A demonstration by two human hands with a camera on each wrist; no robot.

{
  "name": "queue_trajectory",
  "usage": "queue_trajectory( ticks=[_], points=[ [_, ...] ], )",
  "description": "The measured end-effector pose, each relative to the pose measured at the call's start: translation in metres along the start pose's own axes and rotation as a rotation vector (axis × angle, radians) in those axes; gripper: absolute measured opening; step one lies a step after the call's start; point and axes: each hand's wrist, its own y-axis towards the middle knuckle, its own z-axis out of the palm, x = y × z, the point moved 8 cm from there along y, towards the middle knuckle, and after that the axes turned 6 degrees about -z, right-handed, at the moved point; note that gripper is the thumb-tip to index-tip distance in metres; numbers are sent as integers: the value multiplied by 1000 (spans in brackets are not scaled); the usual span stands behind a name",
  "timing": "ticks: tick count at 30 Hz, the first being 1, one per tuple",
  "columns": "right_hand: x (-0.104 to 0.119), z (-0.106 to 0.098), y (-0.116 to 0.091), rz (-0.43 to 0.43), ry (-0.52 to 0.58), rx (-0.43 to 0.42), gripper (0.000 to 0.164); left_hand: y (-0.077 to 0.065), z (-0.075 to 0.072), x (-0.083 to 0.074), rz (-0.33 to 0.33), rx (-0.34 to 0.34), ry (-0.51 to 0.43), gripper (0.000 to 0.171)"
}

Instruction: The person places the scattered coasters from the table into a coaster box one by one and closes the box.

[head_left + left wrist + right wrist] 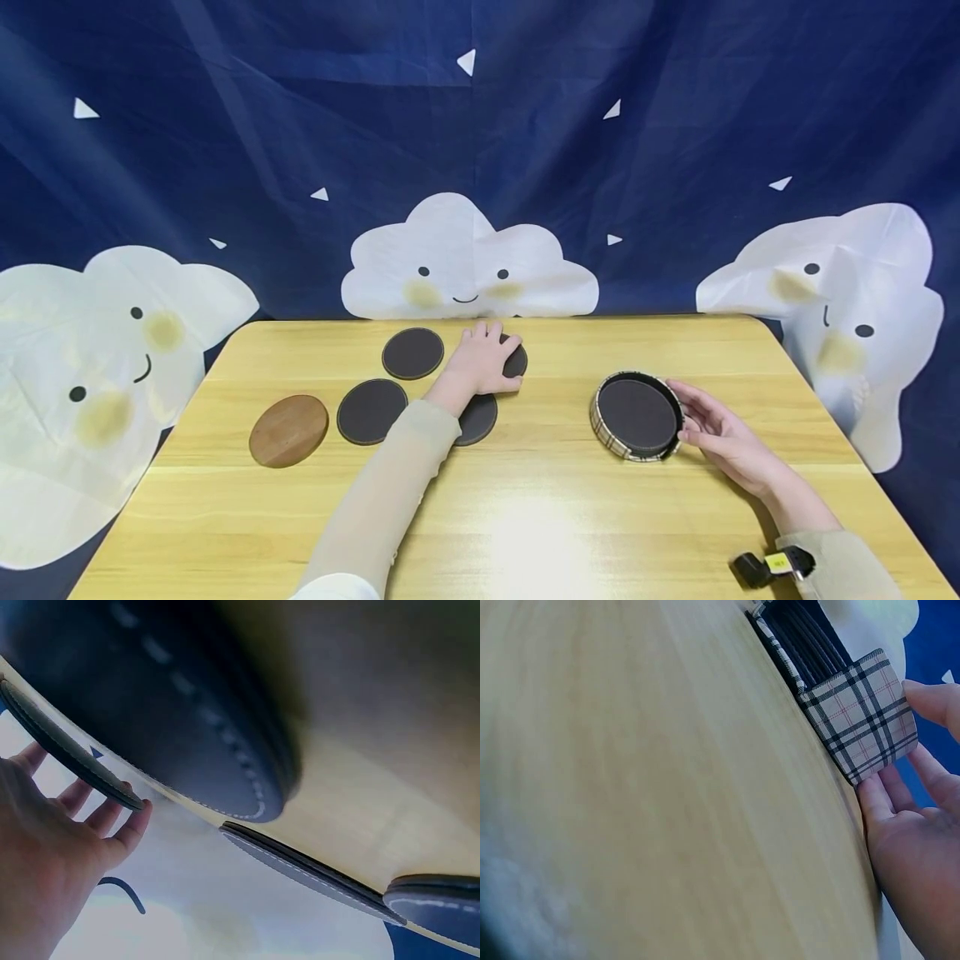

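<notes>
My left hand (478, 365) reaches over a black round coaster (516, 361) at the back. In the left wrist view its spread fingertips grip the rim of this coaster (64, 754), which seems tilted off the table; the head view hides part of it. Under my forearm lies another black coaster (477, 422). To the right, my right hand (722, 437) holds the side of a round plaid coaster holder (617, 443), thumb and fingers on its outer wall. Inside it lies a black coaster (637, 414); dark stacked layers (806, 641) show through its slot in the right wrist view.
Two more black coasters, one at the back (412, 353) and one in front of it (372, 412), lie left of my left arm. Farther left is a brown wooden disc (288, 431). A blue curtain (652, 167) with clouds hangs behind the wooden table (555, 500).
</notes>
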Motion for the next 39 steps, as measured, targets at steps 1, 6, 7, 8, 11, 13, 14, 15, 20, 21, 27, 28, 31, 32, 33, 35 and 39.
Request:
queue_trajectory(
  ticks=[1,6,7,8,11,13,14,15,20,21,27,28,31,32,33,35,39],
  points=[
    [0,0,0,1,0,0,71,0,0,-1,5,-4,1,73],
    [-1,-1,-2,3,-8,-4,71,-2,-2,-7,33,-36,10,72],
    [-1,-1,-2,3,-8,-4,71,-2,-2,-9,40,-43,14,72],
    [-1,-1,-2,2,-8,-4,71,-3,-3,-10,47,-51,16,71],
    [-1,-1,-3,0,-8,-3,71,-4,-5,-16,70,-66,28,71],
    [-1,-1,-3,-2,-8,-2,71,-6,-6,-21,89,-70,33,71],
    [-1,-1,-3,-3,-8,-1,71,-6,-6,-24,100,-73,35,70],
    [-1,-1,-3,-4,-8,0,71,-7,-7,-26,110,-74,36,70],
    [0,-1,-3,-5,-12,2,70,-10,-13,-40,148,-91,20,70],
    [0,-1,-3,-4,-13,1,70,-11,-14,-42,153,-94,18,71],
    [1,1,-2,0,-11,-2,70,-15,-25,-57,195,-145,31,71],
    [1,1,-2,1,-10,-2,70,-16,-26,-60,205,-153,33,71],
    [2,3,-1,0,-5,-2,70,-18,-30,-69,235,-171,36,71],
    [2,3,-1,0,-2,-1,70,-19,-32,-72,244,-176,40,71],
    [2,3,0,-2,0,1,70,-19,-33,-75,252,-180,42,72],
    [2,3,0,-5,2,3,70,-20,-35,-81,268,-195,50,72],
    [2,2,0,-6,-3,3,70,-22,-41,-94,295,-218,60,72]
  ],
)
